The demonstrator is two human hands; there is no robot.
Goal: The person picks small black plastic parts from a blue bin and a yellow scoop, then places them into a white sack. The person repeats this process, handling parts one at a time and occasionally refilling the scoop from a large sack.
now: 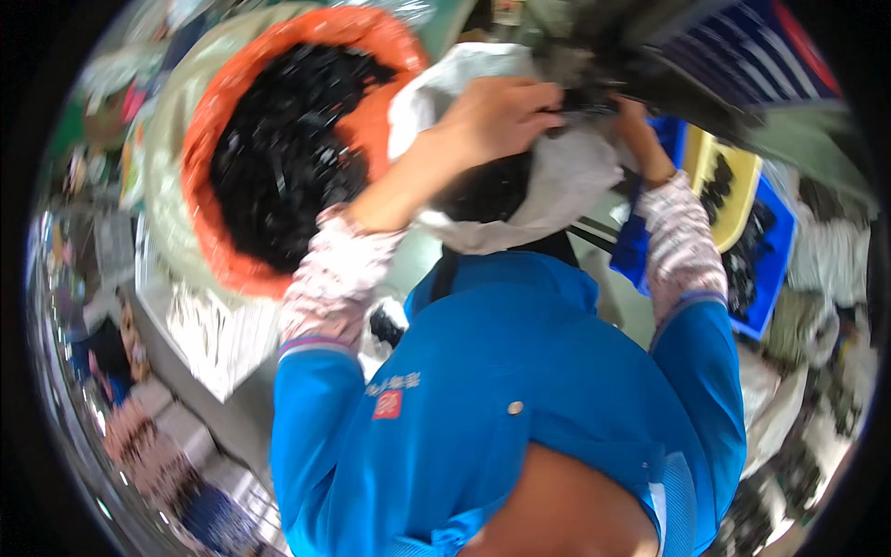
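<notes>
At twelve o'clock, left hand (pixel 497 116) curls its fingers around a white bag (pixel 566 181) holding black parts; right hand (pixel 636 130), perhaps gripping its rim, shows no clear fingers. Orange sack (pixel 371 121) sits at ten.

red square badge (pixel 388 405) on blue shirt (pixel 520 371)

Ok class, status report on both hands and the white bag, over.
Left hand gripping white bag at its top. Right hand on the bag's far edge, grip unclear. Black parts inside; orange tub of more alongside. Nothing blocking.
</notes>
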